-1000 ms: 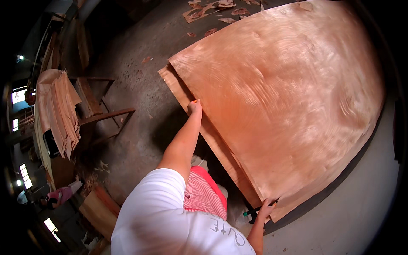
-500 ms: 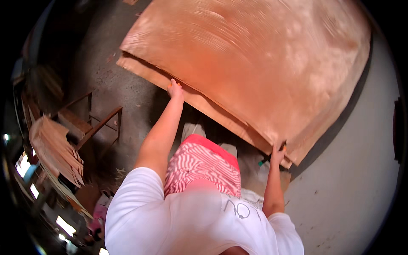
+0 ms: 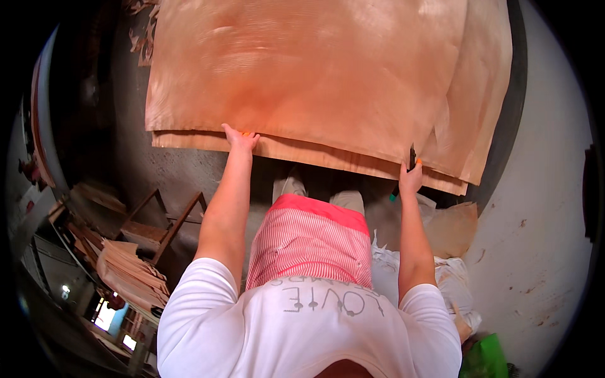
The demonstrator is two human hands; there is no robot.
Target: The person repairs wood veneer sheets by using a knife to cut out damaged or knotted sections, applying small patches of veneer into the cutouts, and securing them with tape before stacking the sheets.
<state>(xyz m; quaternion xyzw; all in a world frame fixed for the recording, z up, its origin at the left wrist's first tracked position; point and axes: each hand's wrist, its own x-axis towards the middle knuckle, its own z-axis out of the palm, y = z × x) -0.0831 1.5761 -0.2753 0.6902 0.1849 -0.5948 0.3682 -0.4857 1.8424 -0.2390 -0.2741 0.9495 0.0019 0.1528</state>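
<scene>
A broad, thin orange-brown sheet of wood veneer (image 3: pixel 302 82) lies over another veneer sheet (image 3: pixel 309 155), whose paler strip shows along the near edge. My left hand (image 3: pixel 241 138) is at that edge, left of the middle. Its fingers pinch the top sheet's border, partly hidden there, with orange coverings on some fingertips. Near the right corner, my right hand (image 3: pixel 411 179) is closed round a dark utility knife (image 3: pixel 413 156). The knife's blade end points away from me over the veneer, and a green end shows below the hand.
A wooden frame (image 3: pixel 179 230) and a stack of thin veneer pieces (image 3: pixel 129 271) stand at the lower left. White cloth or plastic (image 3: pixel 454 283) and a brown sheet (image 3: pixel 450 227) lie right of my legs, with a green bag (image 3: pixel 485 359) farther down. A pale wall or floor surface (image 3: pixel 535 252) borders the right.
The view has turned, so the veneer's near edge now runs more level across it. Both hands remain at that edge, and the knife stays in my right hand.
</scene>
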